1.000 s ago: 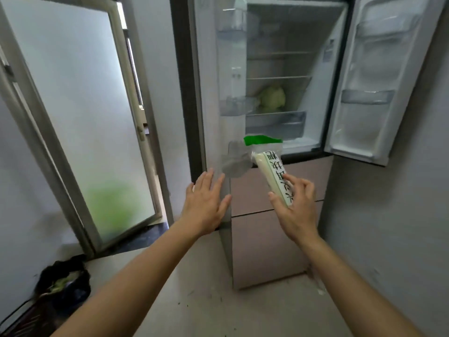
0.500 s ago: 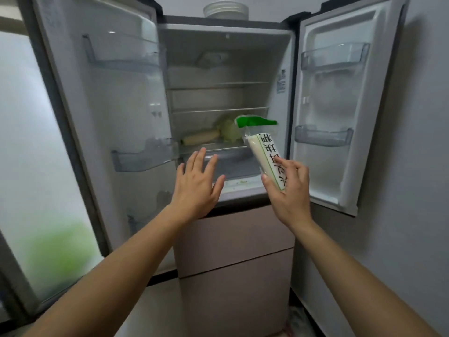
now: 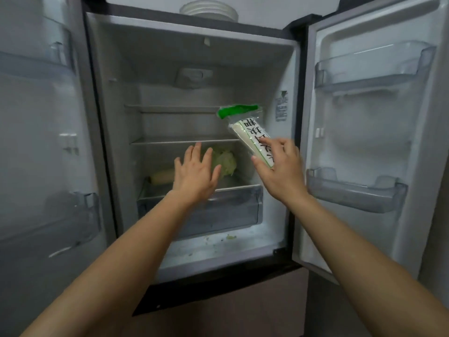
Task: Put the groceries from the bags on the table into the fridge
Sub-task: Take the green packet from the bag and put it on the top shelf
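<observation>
My right hand [image 3: 279, 166] grips a green-topped packet [image 3: 247, 132] before the open fridge [image 3: 194, 57] — my grip hides its lower end. My left hand [image 3: 196, 173], spread and empty, half covers a cabbage [image 3: 227, 161] and a pale item [image 3: 161, 177] I can't identify.

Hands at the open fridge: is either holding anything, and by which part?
The right hand grips the clear plastic packet with a green top strip and white contents by its lower end. The left hand holds nothing.

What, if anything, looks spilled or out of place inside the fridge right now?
Small green scraps lie scattered on the fridge floor in front of the clear drawer, like leaf crumbs. Nothing else stands out.
</observation>
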{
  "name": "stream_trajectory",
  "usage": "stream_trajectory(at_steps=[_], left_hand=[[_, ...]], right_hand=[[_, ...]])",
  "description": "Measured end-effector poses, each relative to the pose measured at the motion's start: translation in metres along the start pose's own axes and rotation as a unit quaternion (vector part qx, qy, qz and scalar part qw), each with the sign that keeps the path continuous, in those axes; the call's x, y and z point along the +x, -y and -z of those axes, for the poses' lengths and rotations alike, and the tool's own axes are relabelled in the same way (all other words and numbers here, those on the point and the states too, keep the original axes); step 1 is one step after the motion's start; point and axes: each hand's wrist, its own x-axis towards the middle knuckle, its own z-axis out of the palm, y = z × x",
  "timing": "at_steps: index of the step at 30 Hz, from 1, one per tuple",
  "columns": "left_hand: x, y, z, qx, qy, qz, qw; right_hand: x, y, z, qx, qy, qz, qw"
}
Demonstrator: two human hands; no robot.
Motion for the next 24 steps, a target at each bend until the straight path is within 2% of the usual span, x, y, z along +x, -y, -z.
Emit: stream_trajectory(at_steps=[6, 13, 18, 24], left_hand=[[0.100, 0.019, -0.027, 0.025, 0.000, 0.016, 1.000], [0.168, 0.043, -0.066, 0.085, 0.028, 0.038, 0.995], [0.206, 0.066, -0.087, 0.066, 0.082, 0.081, 0.991], [0.216, 0.069, -0.096, 0.103, 0.033, 0.065, 0.992]], right_hand=[[0.127, -0.016, -0.045, -0.051, 0.055, 0.019, 0.997], [0.247, -0.021, -0.108, -0.141, 0.105, 0.097, 0.980], [0.321, -0.021, -0.153, -0.086, 0.198, 0.051, 0.975], [0.364, -0.021, -0.184, -0.044, 0.274, 0.036, 0.960]])
